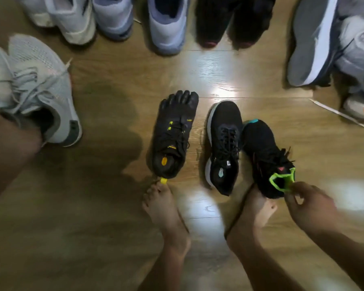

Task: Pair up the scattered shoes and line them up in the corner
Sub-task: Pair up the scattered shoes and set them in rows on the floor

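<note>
A: Free room?
B: Bare wooden floor (88,217) lower left, plus a strip between the top shoe row (166,24) and the five-toe shoe (174,133).
A: Blockers?
B: Grey sneakers (36,87) left, black sneaker (224,143) just beside green-collared shoe (265,156), bare feet (164,211) right below them, grey shoe pile (315,38) far right.

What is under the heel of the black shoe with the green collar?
A bare foot, its toes hidden by the black shoe with the green collar. The right hand pinches that collar.
</note>
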Tool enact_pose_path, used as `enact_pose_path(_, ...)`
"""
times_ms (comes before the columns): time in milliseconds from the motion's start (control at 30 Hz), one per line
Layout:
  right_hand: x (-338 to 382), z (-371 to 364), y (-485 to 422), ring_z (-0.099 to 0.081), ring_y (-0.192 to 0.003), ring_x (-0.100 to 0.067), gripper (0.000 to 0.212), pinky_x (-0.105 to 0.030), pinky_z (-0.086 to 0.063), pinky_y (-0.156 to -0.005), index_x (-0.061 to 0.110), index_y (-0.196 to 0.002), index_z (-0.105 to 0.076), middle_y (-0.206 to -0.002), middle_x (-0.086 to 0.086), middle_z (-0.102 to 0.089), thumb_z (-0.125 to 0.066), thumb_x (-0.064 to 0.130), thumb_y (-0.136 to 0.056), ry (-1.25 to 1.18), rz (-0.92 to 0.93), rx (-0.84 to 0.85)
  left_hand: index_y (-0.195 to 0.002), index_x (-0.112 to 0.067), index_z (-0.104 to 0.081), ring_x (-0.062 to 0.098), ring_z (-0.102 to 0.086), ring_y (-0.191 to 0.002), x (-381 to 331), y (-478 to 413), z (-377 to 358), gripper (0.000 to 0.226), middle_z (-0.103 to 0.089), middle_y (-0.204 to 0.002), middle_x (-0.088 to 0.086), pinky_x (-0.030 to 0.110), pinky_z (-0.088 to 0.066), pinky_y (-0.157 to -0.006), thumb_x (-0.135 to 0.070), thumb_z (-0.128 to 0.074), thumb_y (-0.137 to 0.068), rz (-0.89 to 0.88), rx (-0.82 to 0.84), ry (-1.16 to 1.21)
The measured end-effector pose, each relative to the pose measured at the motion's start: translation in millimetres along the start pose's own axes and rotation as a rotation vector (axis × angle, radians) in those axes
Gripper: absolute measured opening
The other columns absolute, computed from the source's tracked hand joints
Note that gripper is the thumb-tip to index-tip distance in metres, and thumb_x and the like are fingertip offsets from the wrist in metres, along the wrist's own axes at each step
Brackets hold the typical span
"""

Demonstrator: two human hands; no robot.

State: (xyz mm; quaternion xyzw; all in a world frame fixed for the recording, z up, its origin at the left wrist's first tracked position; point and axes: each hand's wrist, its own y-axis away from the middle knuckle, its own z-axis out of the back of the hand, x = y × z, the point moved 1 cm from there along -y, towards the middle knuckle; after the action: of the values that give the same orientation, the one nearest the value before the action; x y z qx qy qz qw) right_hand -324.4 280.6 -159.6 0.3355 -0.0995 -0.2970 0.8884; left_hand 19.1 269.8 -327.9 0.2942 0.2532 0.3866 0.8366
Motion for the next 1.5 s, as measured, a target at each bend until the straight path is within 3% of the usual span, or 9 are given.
enact_pose_path(200,35,-26,-10,-0.056,-0.102,-0.036,0.037,-0.035,-0.039,-0.081,0.026,-0.117,-0.059,-0.114,-0.013,-0.066,-0.051,0.048,-0.088,0.168,0.055,0.294,-0.111,-0.026,-0.065,0.026,-0.061,-0.085,0,-34,19,0.023,-0.069,-0.105,0.008,0.039,-0.049,-0.073,-0.031,-0.054,-0.091,0.02,0.127,-0.099)
enact_pose_path(333,55,-28,-5,-0.055,-0.113,-0.036,0.055,-0.039,-0.043,-0.093,0.03,-0.133,-0.043,-0.119,-0.01,-0.062,-0.055,0.059,-0.088,0.11,0.055,0.44,-0.137,-0.031,-0.034,0.025,-0.053,-0.11,-88,8,45,0.093,-0.053,-0.124,-0.001,0.046,-0.05,-0.093,-0.042,-0.076,-0.055,-0.249,0.168,-0.175)
enact_pose_path(500,97,-52,-26,-0.065,-0.094,-0.03,0.064,-0.035,-0.051,-0.079,0.018,-0.099,-0.059,-0.102,-0.01,-0.067,-0.04,0.077,-0.084,-0.044,0.092,0.501,-0.113,-0.021,-0.058,0.022,-0.063,-0.1,-124,26,45,0.054,-0.066,-0.11,0.001,0.041,-0.053,-0.09,-0.018,-0.083,-0.065,-0.079,0.272,0.012)
enact_pose_path(733,102,-57,-23,-0.064,-0.09,-0.03,0.029,-0.031,-0.041,-0.066,0.02,-0.087,-0.058,-0.097,-0.006,-0.064,-0.05,0.047,-0.092,-0.103,0.066,0.234,-0.118,-0.005,-0.059,0.038,-0.06,-0.107,-130,26,62,0.026,-0.066,-0.113,0.02,0.034,-0.042,-0.078,-0.017,-0.05,-0.096,-0.38,0.17,-0.584)
enact_pose_path(933,6,-2,-38,-0.063,-0.092,-0.03,0.022,-0.031,-0.038,-0.065,0.025,-0.082,-0.047,-0.088,-0.003,-0.062,-0.047,0.043,-0.094,-0.13,0.089,0.156,-0.112,-0.009,-0.057,0.038,-0.062,-0.097,-188,85,40,0.021,-0.066,-0.102,0.019,0.034,-0.043,-0.072,-0.015,-0.046,-0.096,-0.476,0.204,-0.486)
enact_pose_path(1033,-71,24,-68,-0.064,-0.09,-0.035,0.028,-0.034,-0.047,-0.067,0.021,-0.072,-0.04,-0.087,-0.012,-0.064,-0.053,0.038,-0.09,-0.193,-0.072,0.107,-0.119,-0.008,-0.057,0.035,-0.061,-0.1,-232,122,14,0.025,-0.066,-0.107,0.017,0.029,-0.035,-0.07,-0.008,-0.045,-0.097,-0.499,0.274,-0.406)
enact_pose_path(1167,-178,63,-119,-0.06,-0.103,-0.039,0.008,-0.039,-0.047,-0.08,0.017,-0.089,-0.057,-0.102,-0.019,-0.06,-0.056,0.024,-0.091,-0.232,-0.334,0.126,-0.098,-0.023,-0.053,0.04,-0.066,-0.083,-279,136,-29,0.015,-0.068,-0.098,0.017,0.045,-0.056,-0.076,-0.012,-0.043,-0.094,-0.438,0.299,-0.291)
enact_pose_path(1333,-257,70,-148,-0.061,-0.1,-0.034,0.04,-0.029,-0.043,-0.08,0.016,-0.083,-0.062,-0.106,-0.018,-0.066,-0.031,0.041,-0.087,-0.18,-0.334,0.237,-0.109,-0.019,-0.047,0.035,-0.066,-0.061,-318,145,-69,0.014,-0.066,-0.091,0.018,0.027,-0.048,-0.037,-0.013,-0.038,-0.1,-0.312,0.237,-0.17)
enact_pose_path(1500,-250,51,-130,-0.061,-0.094,-0.038,0.014,-0.037,-0.049,-0.079,0.016,-0.099,-0.065,-0.1,-0.018,-0.067,-0.059,0.024,-0.089,-0.354,-0.327,0.046,-0.122,-0.011,-0.047,0.038,-0.069,-0.082,-327,138,-67,0.031,-0.065,-0.101,0.014,0.037,-0.053,-0.059,-0.014,-0.049,-0.091,-0.372,0.305,-0.541)
